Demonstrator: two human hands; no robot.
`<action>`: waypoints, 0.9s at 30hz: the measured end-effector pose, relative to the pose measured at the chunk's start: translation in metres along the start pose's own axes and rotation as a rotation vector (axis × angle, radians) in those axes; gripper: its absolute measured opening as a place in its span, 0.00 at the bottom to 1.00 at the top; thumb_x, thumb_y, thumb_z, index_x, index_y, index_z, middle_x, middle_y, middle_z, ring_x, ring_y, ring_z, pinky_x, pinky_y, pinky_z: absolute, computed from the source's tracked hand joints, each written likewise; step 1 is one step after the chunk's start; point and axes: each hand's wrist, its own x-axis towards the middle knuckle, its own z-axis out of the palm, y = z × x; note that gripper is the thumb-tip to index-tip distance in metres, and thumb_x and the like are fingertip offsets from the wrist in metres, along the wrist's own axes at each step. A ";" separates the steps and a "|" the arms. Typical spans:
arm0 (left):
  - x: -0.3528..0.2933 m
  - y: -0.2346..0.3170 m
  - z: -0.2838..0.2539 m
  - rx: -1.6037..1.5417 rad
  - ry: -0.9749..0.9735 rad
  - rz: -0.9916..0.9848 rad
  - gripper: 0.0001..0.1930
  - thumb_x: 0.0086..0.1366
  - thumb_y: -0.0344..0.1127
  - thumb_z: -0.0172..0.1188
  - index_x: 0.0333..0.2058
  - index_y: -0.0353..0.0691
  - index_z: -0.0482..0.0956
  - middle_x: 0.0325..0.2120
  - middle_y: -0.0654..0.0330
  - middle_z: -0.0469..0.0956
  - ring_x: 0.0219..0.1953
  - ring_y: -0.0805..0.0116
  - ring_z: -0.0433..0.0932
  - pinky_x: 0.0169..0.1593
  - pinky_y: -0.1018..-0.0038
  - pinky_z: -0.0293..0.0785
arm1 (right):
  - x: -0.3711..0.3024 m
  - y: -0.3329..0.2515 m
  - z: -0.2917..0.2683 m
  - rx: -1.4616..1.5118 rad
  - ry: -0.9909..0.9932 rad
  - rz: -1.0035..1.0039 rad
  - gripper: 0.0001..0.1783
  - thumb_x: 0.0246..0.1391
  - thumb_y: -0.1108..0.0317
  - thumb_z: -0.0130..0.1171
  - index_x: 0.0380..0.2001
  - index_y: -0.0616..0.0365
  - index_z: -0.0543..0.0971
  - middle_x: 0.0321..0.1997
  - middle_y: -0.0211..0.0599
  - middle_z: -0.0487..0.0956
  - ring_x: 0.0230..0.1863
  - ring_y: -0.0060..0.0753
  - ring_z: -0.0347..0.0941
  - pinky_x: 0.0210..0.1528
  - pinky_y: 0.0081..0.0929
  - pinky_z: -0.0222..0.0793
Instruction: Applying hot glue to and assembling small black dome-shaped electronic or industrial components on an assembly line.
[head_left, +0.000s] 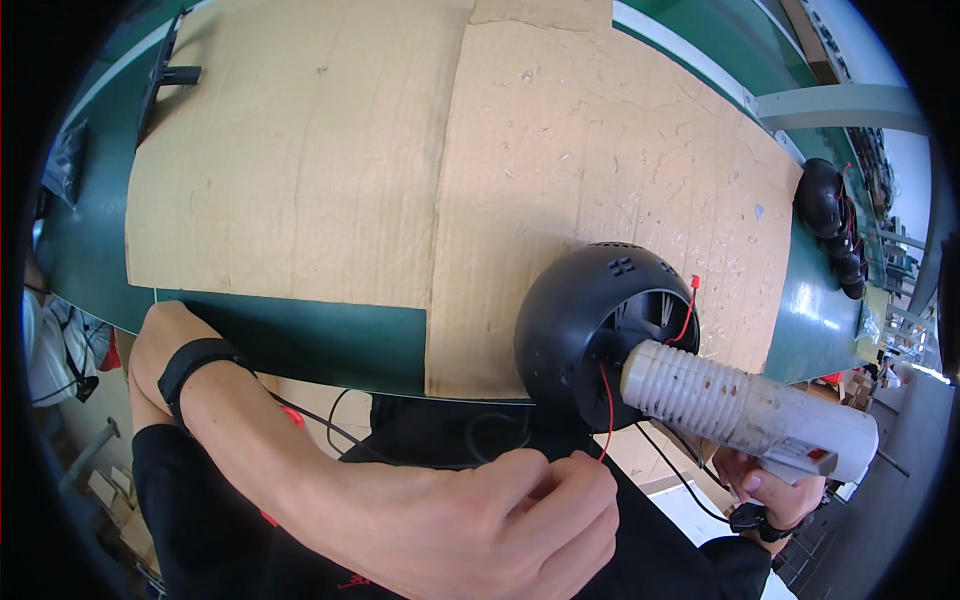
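A round black plastic housing point(560, 320) with a wide opening and small vent slots rests at the near edge of the cardboard. Two red wires come out of it; one ends in a small red connector point(695, 282). My left hand point(540, 525) is closed in a pinch on the other red wire point(608, 405), in front of the housing. My right hand point(770, 490) grips a white heat gun point(740, 405) with a ribbed barrel and a red switch. Its barrel end lies at the housing's opening; whether they touch is unclear.
Brown cardboard sheets point(300, 150) cover much of the green table point(310, 335). A black part with a peg point(178, 76) stands at the far left. More black round housings point(822, 198) are lined up at the right. A dark cord point(320, 420) runs below the table edge.
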 end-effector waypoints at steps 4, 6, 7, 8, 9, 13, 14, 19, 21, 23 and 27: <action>0.011 -0.008 -0.016 -0.054 -0.083 0.005 0.06 0.53 0.31 0.60 0.24 0.33 0.78 0.24 0.58 0.74 0.30 0.69 0.72 0.22 0.81 0.56 | -0.007 0.003 -0.015 0.023 0.023 0.008 0.24 0.36 0.68 0.73 0.39 0.67 0.81 0.34 0.46 0.81 0.38 0.40 0.78 0.45 0.36 0.71; 0.014 -0.013 -0.022 -0.108 -0.183 -0.007 0.07 0.52 0.31 0.61 0.24 0.33 0.78 0.24 0.58 0.74 0.30 0.69 0.72 0.22 0.81 0.56 | -0.007 0.006 -0.024 0.041 0.017 0.016 0.24 0.36 0.69 0.74 0.40 0.67 0.81 0.35 0.46 0.81 0.39 0.41 0.78 0.46 0.36 0.72; 0.012 -0.017 -0.024 -0.153 -0.198 -0.002 0.06 0.51 0.32 0.59 0.22 0.34 0.75 0.20 0.61 0.69 0.27 0.71 0.70 0.22 0.81 0.52 | -0.013 0.004 -0.027 0.042 0.030 0.015 0.24 0.35 0.69 0.74 0.40 0.67 0.81 0.35 0.47 0.82 0.40 0.41 0.78 0.47 0.36 0.72; 0.011 -0.020 -0.025 -0.198 -0.213 0.002 0.07 0.50 0.32 0.58 0.21 0.35 0.72 0.17 0.64 0.65 0.23 0.73 0.68 0.22 0.81 0.48 | -0.015 0.002 -0.024 0.042 0.044 0.014 0.25 0.35 0.69 0.74 0.40 0.67 0.81 0.36 0.47 0.82 0.40 0.42 0.79 0.47 0.36 0.72; 0.011 -0.018 -0.018 -0.194 -0.214 0.004 0.07 0.50 0.32 0.58 0.21 0.35 0.72 0.17 0.64 0.65 0.23 0.73 0.68 0.22 0.81 0.48 | -0.015 0.003 -0.024 0.050 0.046 0.013 0.25 0.34 0.70 0.74 0.40 0.68 0.81 0.36 0.47 0.82 0.41 0.42 0.79 0.48 0.36 0.72; 0.034 -0.032 -0.024 -0.177 -0.082 -0.122 0.08 0.46 0.32 0.61 0.24 0.34 0.79 0.22 0.58 0.74 0.25 0.70 0.71 0.21 0.80 0.61 | -0.012 0.007 -0.021 0.080 0.087 0.014 0.26 0.33 0.71 0.74 0.41 0.68 0.82 0.38 0.48 0.83 0.43 0.43 0.80 0.50 0.37 0.73; 0.041 -0.036 -0.034 -0.297 -0.295 -0.277 0.07 0.45 0.31 0.61 0.25 0.36 0.80 0.22 0.59 0.75 0.22 0.72 0.71 0.19 0.79 0.63 | 0.000 0.013 -0.025 0.098 0.041 0.033 0.26 0.32 0.71 0.74 0.41 0.68 0.82 0.38 0.48 0.83 0.43 0.43 0.80 0.51 0.37 0.73; 0.037 -0.089 -0.018 -0.438 -0.296 -0.296 0.08 0.46 0.26 0.65 0.28 0.37 0.79 0.21 0.63 0.75 0.20 0.71 0.74 0.20 0.75 0.66 | -0.016 0.012 -0.022 0.114 0.092 0.022 0.27 0.31 0.73 0.75 0.41 0.68 0.83 0.40 0.49 0.84 0.46 0.45 0.81 0.54 0.38 0.74; 0.037 -0.102 -0.004 -0.619 -0.250 -0.401 0.06 0.51 0.25 0.64 0.29 0.39 0.79 0.20 0.64 0.75 0.19 0.71 0.74 0.21 0.75 0.66 | -0.012 0.011 -0.033 0.126 0.090 0.029 0.28 0.30 0.74 0.75 0.42 0.69 0.84 0.41 0.50 0.85 0.47 0.46 0.82 0.55 0.38 0.74; 0.042 -0.108 -0.003 -0.617 -0.279 -0.428 0.05 0.53 0.25 0.64 0.29 0.39 0.79 0.19 0.64 0.74 0.19 0.72 0.75 0.21 0.76 0.65 | -0.017 0.011 -0.033 0.133 0.102 0.030 0.28 0.29 0.75 0.75 0.42 0.69 0.84 0.42 0.50 0.85 0.48 0.46 0.82 0.56 0.39 0.75; 0.041 -0.108 0.000 -0.619 -0.280 -0.454 0.04 0.55 0.26 0.63 0.30 0.40 0.79 0.19 0.64 0.75 0.20 0.75 0.75 0.21 0.78 0.63 | -0.018 0.012 -0.028 0.087 0.093 0.021 0.27 0.31 0.73 0.74 0.41 0.68 0.83 0.40 0.49 0.84 0.46 0.45 0.81 0.53 0.38 0.74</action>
